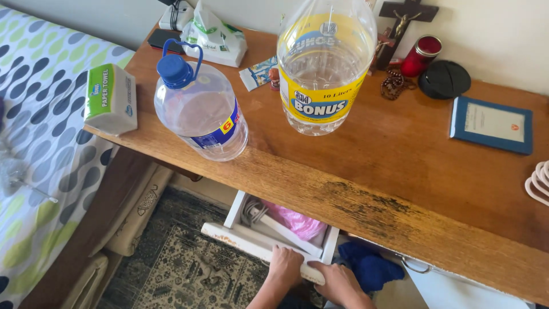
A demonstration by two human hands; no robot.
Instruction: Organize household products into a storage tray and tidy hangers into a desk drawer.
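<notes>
Both hands at the near edge, left hand (284,266) and right hand (337,281) side by side, fingers curled down over the front lip of a white drawer (260,240) under the wooden desk (400,166). Drawer standing part open, pink bag (297,222) and cables inside; wrists angled up from below.

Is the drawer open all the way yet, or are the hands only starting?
Done: the white drawer under the wooden desk stands partly out, showing a pink bag and a cable inside. In hand: the left hand and right hand both grip its front edge. Left: the drawer's back part remains hidden under the desk.
</notes>
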